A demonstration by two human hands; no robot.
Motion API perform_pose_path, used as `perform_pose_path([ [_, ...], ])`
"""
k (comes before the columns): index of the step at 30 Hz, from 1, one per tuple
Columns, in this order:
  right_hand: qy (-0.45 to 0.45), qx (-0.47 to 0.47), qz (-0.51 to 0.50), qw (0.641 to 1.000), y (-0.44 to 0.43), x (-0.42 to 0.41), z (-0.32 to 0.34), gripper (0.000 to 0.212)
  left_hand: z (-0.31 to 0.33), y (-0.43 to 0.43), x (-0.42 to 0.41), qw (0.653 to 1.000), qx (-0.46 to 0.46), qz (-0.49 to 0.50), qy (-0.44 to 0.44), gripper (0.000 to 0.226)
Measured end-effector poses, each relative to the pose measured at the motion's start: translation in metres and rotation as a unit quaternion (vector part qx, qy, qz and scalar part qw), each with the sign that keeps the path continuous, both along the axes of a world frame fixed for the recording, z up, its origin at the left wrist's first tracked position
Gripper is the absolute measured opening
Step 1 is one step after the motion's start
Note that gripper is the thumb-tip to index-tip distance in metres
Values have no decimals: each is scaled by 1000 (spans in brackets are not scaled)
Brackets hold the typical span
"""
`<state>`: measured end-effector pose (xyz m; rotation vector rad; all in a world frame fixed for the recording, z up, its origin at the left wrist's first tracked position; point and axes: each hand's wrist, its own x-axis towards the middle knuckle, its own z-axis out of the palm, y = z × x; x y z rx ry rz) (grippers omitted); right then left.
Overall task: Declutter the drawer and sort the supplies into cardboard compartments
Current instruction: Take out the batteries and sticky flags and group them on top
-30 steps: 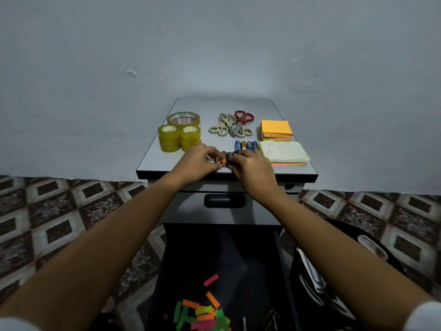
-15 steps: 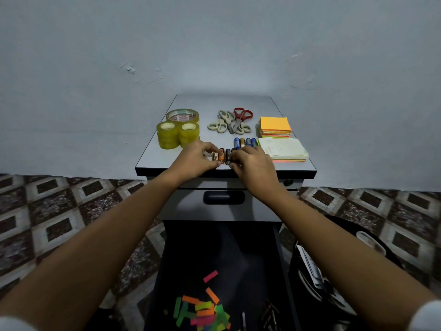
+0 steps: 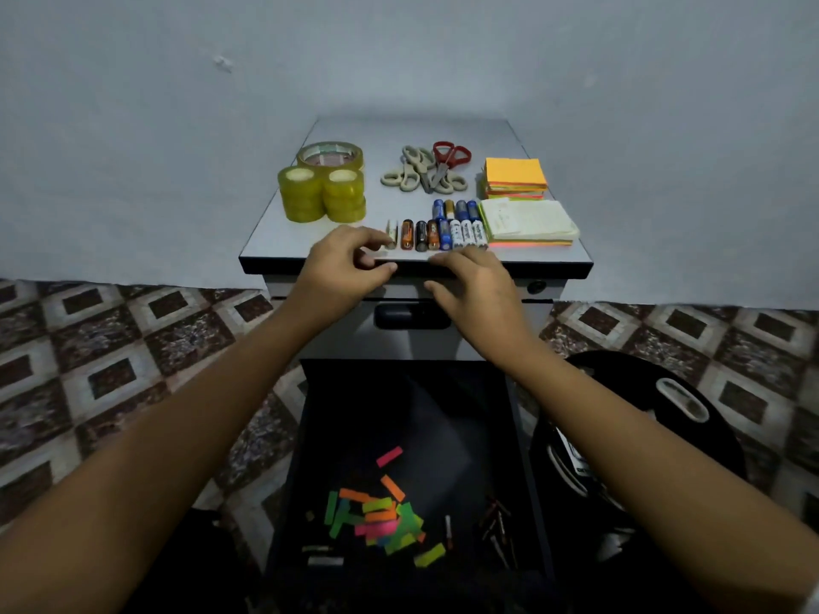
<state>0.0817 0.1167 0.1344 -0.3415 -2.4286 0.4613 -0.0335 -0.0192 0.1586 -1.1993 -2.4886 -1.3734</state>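
The fingers (image 3: 371,238) of the left hand (image 3: 345,271) are bent loosely, and nothing is held in them. The tip of the first finger is seen just beside the left end of the row of batteries (image 3: 436,234); whether it is touched cannot be told. The thumb is kept apart from the fingers. The fingers (image 3: 443,260) of the right hand (image 3: 481,289) are a little spread and gently bent, and nothing is held. They are laid over the front edge of the desk (image 3: 283,241), just in front of the row. A shorter row of batteries (image 3: 454,210) is lined up behind. Yellow tape rolls (image 3: 321,195) are stacked at the left. Scissors (image 3: 425,172) are piled at the back. Sticky notes (image 3: 514,175) are stacked at the right, with a pale pad (image 3: 529,219) nearer. Below, the drawer (image 3: 443,414) is pulled open, and coloured paper strips (image 3: 381,516) are scattered inside it.
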Motion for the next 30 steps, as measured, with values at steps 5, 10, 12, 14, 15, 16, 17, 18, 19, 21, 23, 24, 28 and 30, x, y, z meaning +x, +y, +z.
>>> perform_pose_path([
  [5,-62,-66,30,995,-13,35,-48,32,-58,-32,26,996,-69,-43,-25,30],
  [10,-170,-129,59,975,-19,68,-109,32,-130,-59,50,969,-191,-70,-141,31],
  [12,-241,-158,64,956,-20,77,-131,31,-154,-67,56,946,-245,-87,-192,31],
  [14,-314,-168,82,931,-22,82,-152,33,-173,-70,59,925,-288,-113,-221,29],
  [15,-349,-171,95,916,-23,83,-160,34,-181,-70,60,917,-306,-126,-222,28],
  [16,-376,-171,108,904,-24,83,-165,34,-187,-69,59,910,-322,-137,-220,29],
  [17,-401,-169,120,892,-25,82,-172,34,-192,-68,58,903,-338,-145,-221,30],
  [18,-423,-165,131,881,-26,80,-178,34,-197,-68,55,896,-352,-151,-223,30],
  [19,-444,-161,141,870,-26,77,-184,33,-204,-67,52,889,-369,-157,-221,30],
  [21,-486,-150,158,846,-25,73,-194,31,-215,-66,46,870,-413,-173,-204,26],
  [23,-513,-141,169,830,-23,69,-203,29,-224,-66,42,840,-466,-202,-190,22],
  [24,-513,-140,171,829,-22,68,-206,29,-228,-65,40,822,-492,-218,-187,21],
  [28,-491,-160,161,841,-15,61,-212,30,-235,-70,37,748,-587,-267,-159,19],
  [30,-480,-176,151,846,-13,58,-213,30,-238,-75,36,715,-629,-276,-129,20],
])
